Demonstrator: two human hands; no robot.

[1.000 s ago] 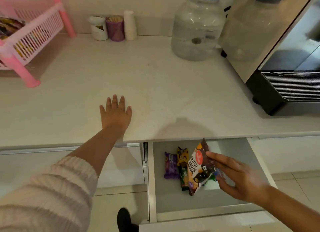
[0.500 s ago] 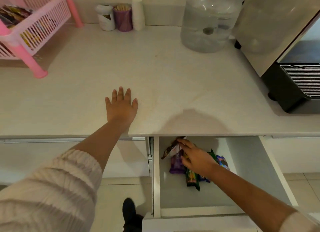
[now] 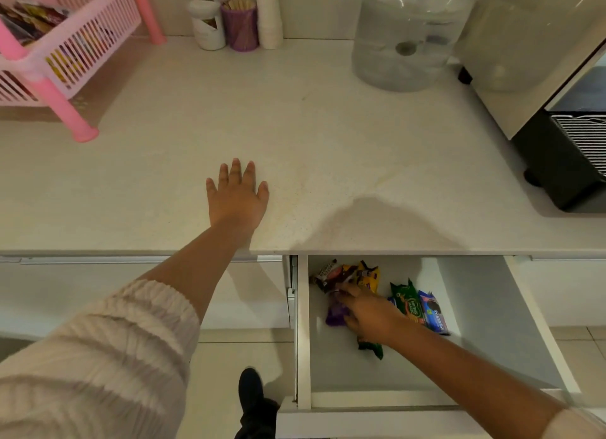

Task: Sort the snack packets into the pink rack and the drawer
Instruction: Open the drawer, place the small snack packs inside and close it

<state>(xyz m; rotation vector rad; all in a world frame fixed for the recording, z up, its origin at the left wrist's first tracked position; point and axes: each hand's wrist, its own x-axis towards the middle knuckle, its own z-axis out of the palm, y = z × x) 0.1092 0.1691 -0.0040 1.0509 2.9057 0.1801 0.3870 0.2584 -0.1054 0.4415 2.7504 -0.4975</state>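
i'm looking at what seems an office pantry or small kitchenette. a pale counter [image 3: 328,127] fills most of the frame, with a big clear water jug [image 3: 410,35] and a boxy drinks machine [image 3: 541,61] with a black drip grille at upper right. a stack of paper cups [image 3: 269,19] and a purple pot of wooden stirrers [image 3: 242,25] stand at the top centre. tiled floor [image 3: 577,350] shows lower right.

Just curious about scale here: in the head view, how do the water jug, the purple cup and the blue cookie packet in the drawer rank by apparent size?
1. Water jug, clearly largest.
2. Purple cup and blue cookie packet: look alike; the packet lies nearer the camera, so unranked.
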